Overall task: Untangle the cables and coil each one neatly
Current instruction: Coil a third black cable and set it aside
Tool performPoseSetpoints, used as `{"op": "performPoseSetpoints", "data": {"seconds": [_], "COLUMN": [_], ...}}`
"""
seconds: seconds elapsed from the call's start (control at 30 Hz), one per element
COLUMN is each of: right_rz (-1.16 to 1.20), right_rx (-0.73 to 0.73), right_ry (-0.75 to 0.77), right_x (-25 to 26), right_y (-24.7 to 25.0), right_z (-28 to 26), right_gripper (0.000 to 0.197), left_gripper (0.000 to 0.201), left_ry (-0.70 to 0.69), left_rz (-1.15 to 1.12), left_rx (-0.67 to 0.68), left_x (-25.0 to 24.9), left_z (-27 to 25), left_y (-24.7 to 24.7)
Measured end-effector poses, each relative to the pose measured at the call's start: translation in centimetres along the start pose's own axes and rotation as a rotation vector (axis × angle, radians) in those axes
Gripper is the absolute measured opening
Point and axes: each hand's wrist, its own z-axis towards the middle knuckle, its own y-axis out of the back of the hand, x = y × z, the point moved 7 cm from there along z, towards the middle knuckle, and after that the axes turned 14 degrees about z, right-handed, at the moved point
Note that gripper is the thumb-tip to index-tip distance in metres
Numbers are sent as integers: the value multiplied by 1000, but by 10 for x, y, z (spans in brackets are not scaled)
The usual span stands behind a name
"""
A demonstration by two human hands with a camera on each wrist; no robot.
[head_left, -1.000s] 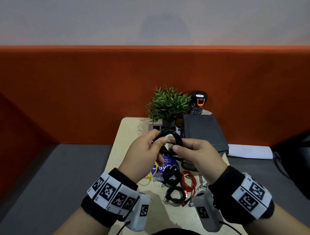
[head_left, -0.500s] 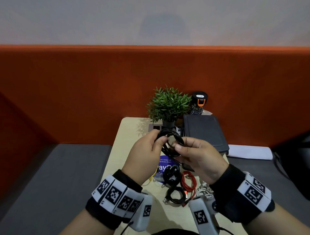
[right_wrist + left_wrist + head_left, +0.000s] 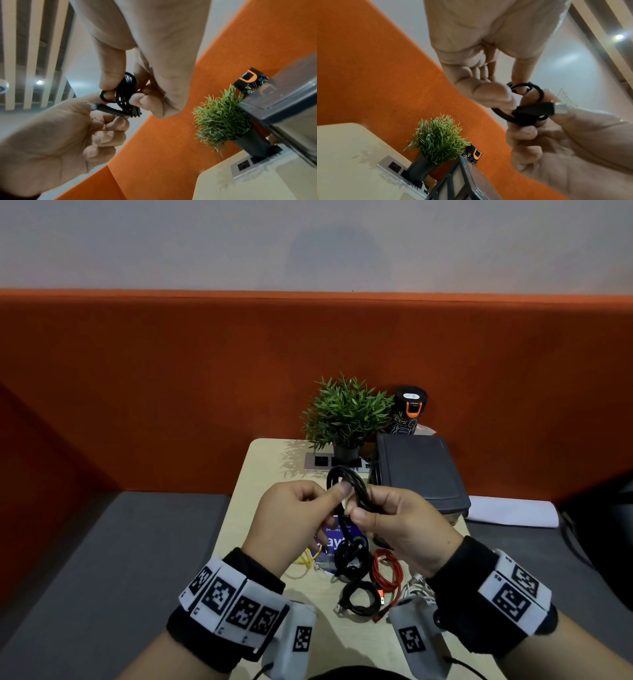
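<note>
Left tabletop (image 3: pixel 267 474): bare, open for a hand.
Back edge: plant (image 3: pixel 346 412), box (image 3: pixel 419 470) block.
Near side: coiled cables (image 3: pixel 359 577) crowd it.

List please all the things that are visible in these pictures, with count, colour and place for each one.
held cable: 1, black, coiled, above the table between both hands
coiled cables: 2, black, on the table below the hands
red cable: 1, red, coiled, right of the black coils
yellow cable: 1, yellow, by the left hand
white cable: 1, white, partly hidden by the right wrist
sticker: 1, blue, on the table
plant: 1, green, dark pot, far end
bottle: 1, black and orange, behind the box
box: 1, dark grey, far right
socket panel: 1, silver
table: 1, beige
left hand: pinches held cable
right hand: grips held cable
</note>
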Motion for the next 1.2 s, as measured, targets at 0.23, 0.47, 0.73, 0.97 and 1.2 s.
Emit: {"op": "performPoseSetpoints", "data": {"seconds": [0.23, 0.47, 0.73, 0.97, 1.2], "right_rz": [-209, 98, -38, -249, -206], "right_rx": [-195, -385, -292, -214, -216], "right_ry": [-50, -13, 162, 181, 210], "right_x": [-3, 2, 12, 14, 22], "right_y": [6, 23, 13, 7, 6], "right_z": [1, -1, 0, 2, 3], "right_gripper": [29, 22, 18, 21, 28], "left_gripper": [15, 17, 30, 23, 24], "left_ry": [-50, -190, 50, 19, -51], "left_rz": [198, 232, -93, 11, -210], "left_rx": [10, -152, -96, 25, 151], "left_x": [2, -2, 16, 9, 6], "left_z": [-1, -7, 0, 8, 5], "left_y": [-6, 2, 0, 0, -11]}}
